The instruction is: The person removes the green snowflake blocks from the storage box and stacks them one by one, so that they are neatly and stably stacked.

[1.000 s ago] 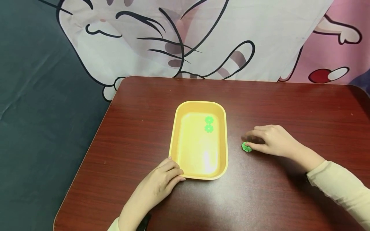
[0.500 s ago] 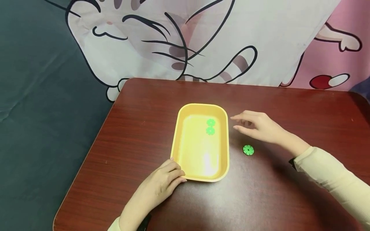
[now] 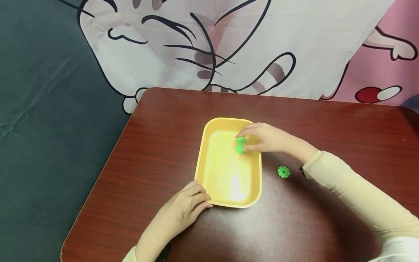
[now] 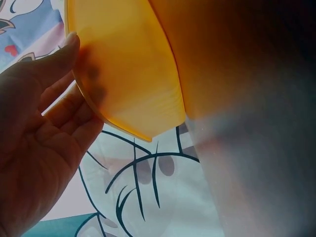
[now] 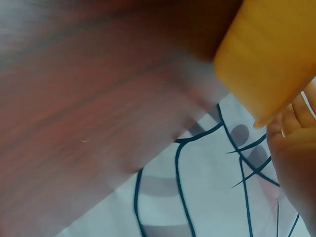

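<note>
A yellow rectangular plastic tray (image 3: 220,171) lies on the table. My left hand (image 3: 183,209) grips its near left corner; in the left wrist view, the thumb and fingers of that hand (image 4: 54,108) lie on either side of the tray's rim (image 4: 118,124). Inside the tray, toward the far right, lie two small green notched discs, one farther (image 3: 240,140) and one nearer (image 3: 239,149). Over the right rim reaches my right hand (image 3: 270,137), its thumb and forefinger spread apart at the two discs, which they partly cover. A third green disc (image 3: 283,172) lies on the table right of the tray.
The dark red wooden table (image 3: 147,145) has its left edge beside a dark green surface (image 3: 49,163). Behind the far edge hangs a cloth printed with a cartoon cat (image 3: 147,62).
My right hand has left the third disc on the table, moved left and away from me, and gone over the tray's rim to the two discs. My left hand keeps its place.
</note>
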Action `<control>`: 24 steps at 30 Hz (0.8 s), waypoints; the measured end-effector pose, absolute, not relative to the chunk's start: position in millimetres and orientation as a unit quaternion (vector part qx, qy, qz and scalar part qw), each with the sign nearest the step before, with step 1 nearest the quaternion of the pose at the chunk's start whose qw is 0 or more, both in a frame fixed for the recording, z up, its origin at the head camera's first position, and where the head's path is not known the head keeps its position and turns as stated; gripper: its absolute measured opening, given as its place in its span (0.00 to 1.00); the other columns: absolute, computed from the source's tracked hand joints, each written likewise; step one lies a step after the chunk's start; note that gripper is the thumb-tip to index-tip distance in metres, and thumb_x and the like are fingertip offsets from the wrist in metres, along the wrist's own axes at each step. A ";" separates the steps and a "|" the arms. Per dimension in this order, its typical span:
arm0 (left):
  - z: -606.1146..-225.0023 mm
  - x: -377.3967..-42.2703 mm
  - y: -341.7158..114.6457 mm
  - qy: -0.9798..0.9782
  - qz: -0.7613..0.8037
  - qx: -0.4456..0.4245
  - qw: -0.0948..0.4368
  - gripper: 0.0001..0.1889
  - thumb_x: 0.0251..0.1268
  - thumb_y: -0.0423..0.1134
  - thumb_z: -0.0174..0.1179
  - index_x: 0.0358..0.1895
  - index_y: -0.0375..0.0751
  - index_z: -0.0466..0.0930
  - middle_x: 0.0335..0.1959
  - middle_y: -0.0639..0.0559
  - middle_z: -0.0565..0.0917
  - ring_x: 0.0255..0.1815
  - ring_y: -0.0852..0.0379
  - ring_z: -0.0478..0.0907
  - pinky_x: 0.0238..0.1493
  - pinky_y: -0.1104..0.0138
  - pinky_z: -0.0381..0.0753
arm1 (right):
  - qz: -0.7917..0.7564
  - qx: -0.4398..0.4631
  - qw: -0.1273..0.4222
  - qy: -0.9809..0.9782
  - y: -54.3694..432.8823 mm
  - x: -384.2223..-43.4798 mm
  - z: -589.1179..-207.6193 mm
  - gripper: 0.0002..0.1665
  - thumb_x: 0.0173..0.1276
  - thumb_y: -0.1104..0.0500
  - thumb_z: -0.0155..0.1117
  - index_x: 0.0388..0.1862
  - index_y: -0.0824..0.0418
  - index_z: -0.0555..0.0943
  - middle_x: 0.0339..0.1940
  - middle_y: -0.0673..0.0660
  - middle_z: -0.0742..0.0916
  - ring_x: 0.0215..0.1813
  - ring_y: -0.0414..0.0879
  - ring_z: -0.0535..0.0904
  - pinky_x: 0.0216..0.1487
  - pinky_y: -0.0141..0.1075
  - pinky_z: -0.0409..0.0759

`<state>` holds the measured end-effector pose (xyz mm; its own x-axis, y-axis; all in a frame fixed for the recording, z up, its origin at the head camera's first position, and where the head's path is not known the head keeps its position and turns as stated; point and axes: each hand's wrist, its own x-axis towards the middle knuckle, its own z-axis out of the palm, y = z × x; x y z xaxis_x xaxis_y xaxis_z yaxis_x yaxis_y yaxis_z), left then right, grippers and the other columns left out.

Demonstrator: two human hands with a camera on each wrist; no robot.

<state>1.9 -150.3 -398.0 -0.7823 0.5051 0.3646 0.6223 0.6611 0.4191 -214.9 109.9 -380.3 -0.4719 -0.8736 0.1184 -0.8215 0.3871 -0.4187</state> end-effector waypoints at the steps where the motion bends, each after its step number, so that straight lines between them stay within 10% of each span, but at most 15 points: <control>1: -397.9 2.1 -150.4 -0.904 -0.270 -0.312 0.109 0.05 0.60 0.40 0.62 0.30 0.45 0.82 0.32 0.60 0.76 0.39 0.67 0.72 0.65 0.65 0.73 | -0.205 -0.516 0.077 0.828 106.1 -216.9 -379.7 0.23 0.53 0.56 0.73 0.48 0.60 0.81 0.46 0.53 0.83 0.50 0.47 0.77 0.53 0.41 0.80; 14: -396.9 2.4 -149.9 -0.912 -0.258 -0.303 0.101 0.03 0.60 0.40 0.63 0.30 0.46 0.82 0.33 0.61 0.77 0.39 0.68 0.72 0.63 0.72 0.74 | -0.038 -0.509 0.154 0.846 73.3 -219.8 -372.7 0.19 0.43 0.68 0.71 0.37 0.56 0.81 0.30 0.52 0.78 0.33 0.44 0.69 0.34 0.33 0.73; 24: -396.7 1.9 -149.7 -0.907 -0.262 -0.311 0.105 0.04 0.60 0.40 0.63 0.30 0.45 0.82 0.33 0.60 0.76 0.39 0.67 0.72 0.64 0.65 0.74 | -0.051 -0.515 0.175 0.838 62.4 -224.5 -379.3 0.17 0.43 0.56 0.78 0.30 0.55 0.79 0.29 0.49 0.79 0.34 0.42 0.73 0.37 0.32 0.77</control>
<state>1.9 -149.7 -396.7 -0.7845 0.5091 0.3541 0.6195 0.6688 0.4109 -224.5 62.4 -379.3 -0.4082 -0.8808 -0.2400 -0.8448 0.4641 -0.2663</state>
